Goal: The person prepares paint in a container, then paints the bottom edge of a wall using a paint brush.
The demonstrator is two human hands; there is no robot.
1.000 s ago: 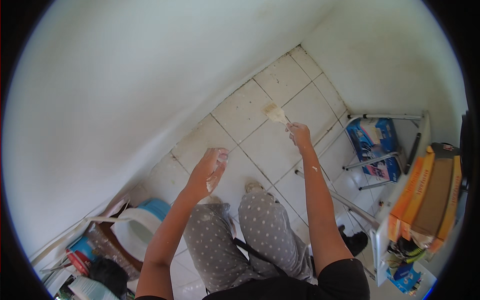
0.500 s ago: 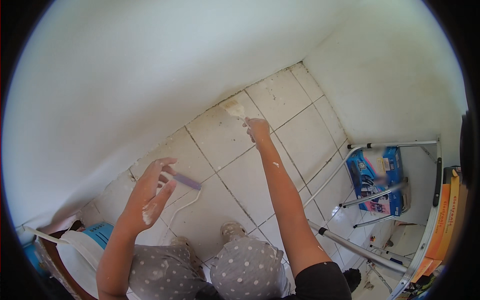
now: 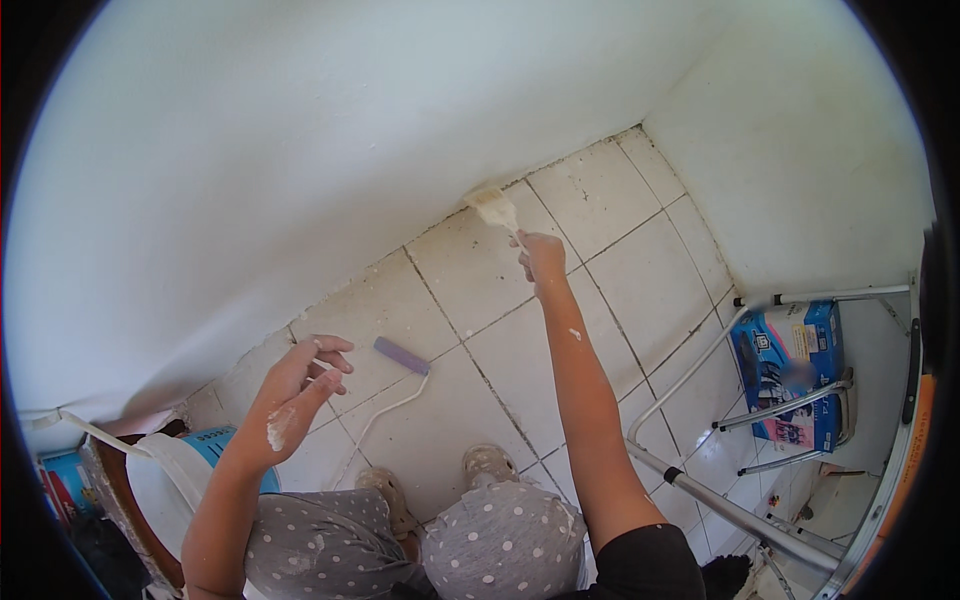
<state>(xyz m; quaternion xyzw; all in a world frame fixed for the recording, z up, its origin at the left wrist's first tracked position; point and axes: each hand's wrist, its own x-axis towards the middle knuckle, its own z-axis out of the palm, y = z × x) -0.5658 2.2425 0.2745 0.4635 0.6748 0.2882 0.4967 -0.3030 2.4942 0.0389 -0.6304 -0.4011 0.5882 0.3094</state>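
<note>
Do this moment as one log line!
right hand: holds cream flat paintbrush by white wall | left hand: loosely curled | purple cylindrical roller: on white tiles

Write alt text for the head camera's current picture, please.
A person's right hand holds a paintbrush at the foot of a pale wall; the white-smeared left hand is loosely curled. A purple roller lies on the tiled floor, with a white-and-blue bucket at lower left and a blue box at right.

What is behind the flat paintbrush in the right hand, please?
Behind the flat paintbrush, pale floor tiles show around it, and the grimy edge where they meet the white wall emerges on both sides of the bristles. The stretch directly behind the bristles is covered.
</note>
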